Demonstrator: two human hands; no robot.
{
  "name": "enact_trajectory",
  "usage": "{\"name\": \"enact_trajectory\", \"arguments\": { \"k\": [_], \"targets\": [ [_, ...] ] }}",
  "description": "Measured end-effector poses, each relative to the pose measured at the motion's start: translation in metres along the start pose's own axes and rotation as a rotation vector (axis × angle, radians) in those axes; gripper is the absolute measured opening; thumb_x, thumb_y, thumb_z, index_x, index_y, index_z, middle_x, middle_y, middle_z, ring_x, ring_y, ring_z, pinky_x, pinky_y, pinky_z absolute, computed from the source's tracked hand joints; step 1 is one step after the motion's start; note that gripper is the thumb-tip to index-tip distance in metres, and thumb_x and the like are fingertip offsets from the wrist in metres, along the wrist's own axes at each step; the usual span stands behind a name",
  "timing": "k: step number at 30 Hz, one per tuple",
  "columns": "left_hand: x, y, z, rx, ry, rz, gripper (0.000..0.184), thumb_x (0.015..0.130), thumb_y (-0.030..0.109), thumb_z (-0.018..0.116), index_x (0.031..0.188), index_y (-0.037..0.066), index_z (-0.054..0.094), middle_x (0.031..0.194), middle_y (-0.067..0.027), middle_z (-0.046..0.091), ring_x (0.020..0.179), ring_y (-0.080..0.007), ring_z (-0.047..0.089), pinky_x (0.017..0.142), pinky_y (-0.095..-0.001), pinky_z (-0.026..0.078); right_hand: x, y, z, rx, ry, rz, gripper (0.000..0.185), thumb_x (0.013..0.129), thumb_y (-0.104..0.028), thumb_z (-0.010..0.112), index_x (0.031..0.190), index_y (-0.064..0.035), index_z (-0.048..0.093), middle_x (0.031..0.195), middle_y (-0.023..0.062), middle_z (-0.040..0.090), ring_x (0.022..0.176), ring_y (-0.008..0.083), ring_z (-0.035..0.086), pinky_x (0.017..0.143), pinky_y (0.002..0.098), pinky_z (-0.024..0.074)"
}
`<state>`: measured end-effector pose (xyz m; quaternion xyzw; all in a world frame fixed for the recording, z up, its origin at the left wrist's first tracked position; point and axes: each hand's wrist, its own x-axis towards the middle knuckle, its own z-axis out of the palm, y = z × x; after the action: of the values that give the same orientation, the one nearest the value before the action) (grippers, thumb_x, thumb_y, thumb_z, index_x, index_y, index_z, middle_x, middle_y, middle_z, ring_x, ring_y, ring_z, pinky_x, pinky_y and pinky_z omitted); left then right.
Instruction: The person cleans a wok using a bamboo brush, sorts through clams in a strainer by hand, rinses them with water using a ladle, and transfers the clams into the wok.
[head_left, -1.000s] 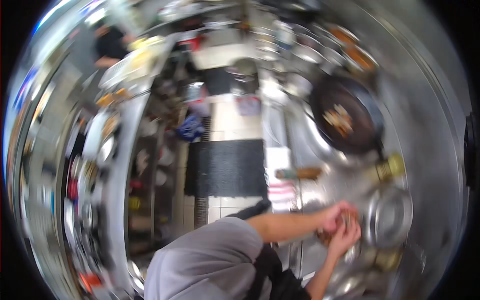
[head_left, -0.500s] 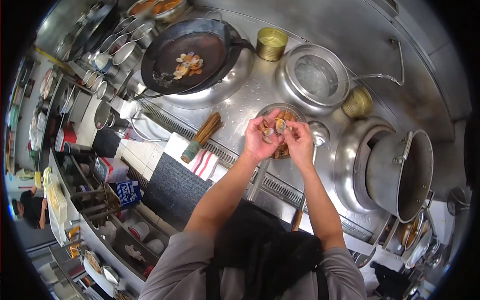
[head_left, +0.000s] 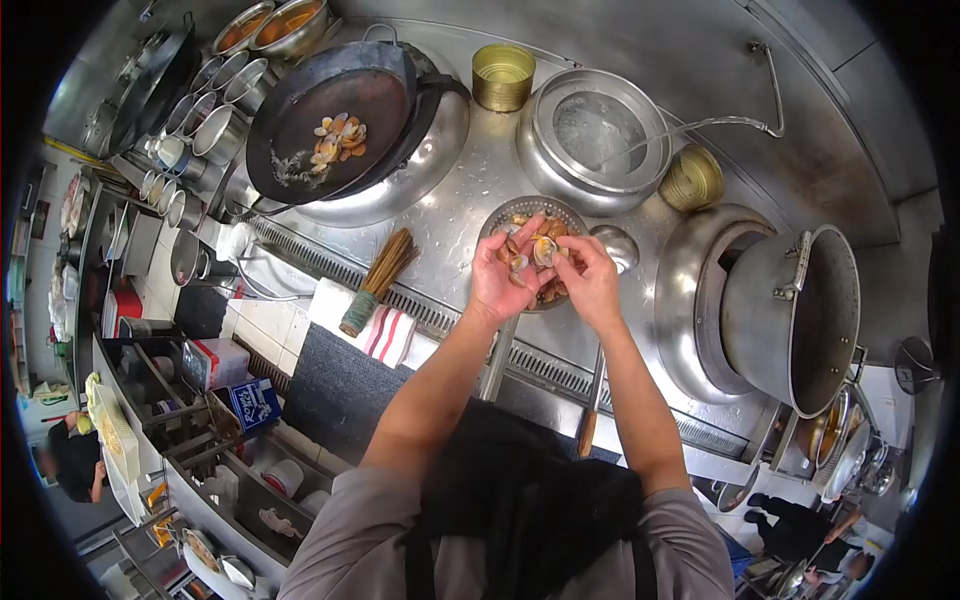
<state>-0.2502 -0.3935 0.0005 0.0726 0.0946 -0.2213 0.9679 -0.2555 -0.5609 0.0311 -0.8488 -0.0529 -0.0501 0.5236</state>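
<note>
Over the perforated strainer (head_left: 560, 207), which is full of clams (head_left: 552, 290), both of my hands are together. My left hand (head_left: 495, 280) is palm up, with clams lying in its cupped palm and fingers. Between the fingertips of my right hand (head_left: 592, 280) is an opened clam (head_left: 544, 252) with pale orange meat, held at the left fingers. The strainer's handle runs down toward me. A ladle (head_left: 616, 248) rests just right of it, its wooden handle pointing my way. Clams (head_left: 338, 140) also lie in a dark wok (head_left: 280, 120) at the upper left.
A water-filled pot (head_left: 655, 165) stands under a thin tap (head_left: 775, 100), between two tins (head_left: 503, 78). A big tilted pot (head_left: 790, 315) is at right. Left are a bamboo brush (head_left: 378, 280) on a striped towel (head_left: 395, 335) and metal cups. Two people (head_left: 805, 530) are in the background.
The view has shifted, so the cookware appears farther left and mostly higher. A person has come into view at the lower right. My hands stay over the strainer with clams in them.
</note>
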Motion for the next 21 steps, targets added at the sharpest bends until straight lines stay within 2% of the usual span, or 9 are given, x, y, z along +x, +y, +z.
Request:
{"name": "enact_trajectory", "arguments": {
  "k": [2, 5, 8, 11, 14, 17, 21],
  "targets": [
    [0.001, 0.002, 0.002, 0.0, -0.026, -0.012, 0.068, 0.09, 0.046, 0.051, 0.145, 0.006, 0.054, 0.151, -0.0178, 0.049, 0.139, -0.0342, 0.047, 0.118, -0.0562, 0.033, 0.004, 0.004, 0.0, 0.073, 0.027, 0.091, 0.026, 0.088, -0.007, 0.072, 0.113, -0.0023, 0.07, 0.099, 0.0115, 0.065, 0.075, 0.02, 0.064, 0.071, 0.0331, 0.0538],
    [0.001, 0.003, 0.004, 0.005, -0.044, -0.019, 0.068, 0.09, 0.046, 0.052, 0.145, 0.007, 0.053, 0.153, -0.0185, 0.047, 0.14, -0.0358, 0.045, 0.119, -0.058, 0.031, 0.007, 0.006, 0.001, 0.012, 0.066, 0.106, 0.023, 0.09, -0.007, 0.069, 0.112, -0.0018, 0.069, 0.097, 0.013, 0.065, 0.075, 0.0227, 0.064, 0.07, 0.0342, 0.0536],
    [0.001, 0.003, 0.003, 0.001, -0.037, -0.029, 0.068, 0.089, 0.046, 0.053, 0.145, 0.007, 0.053, 0.153, -0.0191, 0.046, 0.141, -0.0371, 0.045, 0.119, -0.0592, 0.032, 0.012, 0.005, 0.002, -0.084, 0.135, 0.028, 0.019, 0.092, -0.006, 0.065, 0.111, -0.0015, 0.069, 0.096, 0.0142, 0.066, 0.075, 0.0246, 0.065, 0.069, 0.0357, 0.0537],
    [0.0, 0.004, 0.005, -0.007, -0.033, -0.026, 0.067, 0.089, 0.045, 0.054, 0.144, 0.007, 0.054, 0.153, -0.0194, 0.046, 0.141, -0.0377, 0.045, 0.118, -0.0601, 0.032, 0.018, 0.014, 0.003, -0.242, 0.204, -0.178, 0.02, 0.097, -0.004, 0.061, 0.115, 0.002, 0.066, 0.099, 0.0087, 0.065, 0.066, 0.0135, 0.065, 0.057, 0.0275, 0.0545],
    [0.001, 0.004, 0.007, -0.025, -0.033, -0.027, 0.065, 0.089, 0.044, 0.054, 0.143, 0.008, 0.055, 0.152, -0.019, 0.047, 0.14, -0.0381, 0.046, 0.118, -0.0607, 0.032, 0.019, 0.011, 0.005, -0.069, 0.263, -0.036, 0.017, 0.094, -0.003, 0.062, 0.111, -0.0007, 0.068, 0.098, 0.0145, 0.066, 0.079, 0.0254, 0.067, 0.068, 0.0357, 0.0541],
    [0.003, 0.004, 0.006, -0.03, -0.047, -0.021, 0.062, 0.09, 0.043, 0.053, 0.141, 0.008, 0.057, 0.15, -0.018, 0.05, 0.14, -0.0376, 0.047, 0.118, -0.0611, 0.032, 0.021, 0.006, 0.001, 0.011, 0.289, 0.032, 0.016, 0.095, -0.003, 0.062, 0.11, -0.0003, 0.067, 0.098, 0.0135, 0.066, 0.079, 0.0231, 0.067, 0.067, 0.0346, 0.0542],
    [0.004, 0.002, 0.008, 0.006, -0.045, -0.008, 0.057, 0.092, 0.043, 0.052, 0.136, 0.009, 0.061, 0.145, -0.0156, 0.055, 0.138, -0.0351, 0.049, 0.117, -0.0597, 0.034, 0.017, 0.0, 0.004, 0.019, 0.258, -0.036, 0.015, 0.096, -0.004, 0.063, 0.11, -0.0003, 0.067, 0.097, 0.0124, 0.065, 0.076, 0.0203, 0.066, 0.066, 0.0334, 0.054]
  ]
}}
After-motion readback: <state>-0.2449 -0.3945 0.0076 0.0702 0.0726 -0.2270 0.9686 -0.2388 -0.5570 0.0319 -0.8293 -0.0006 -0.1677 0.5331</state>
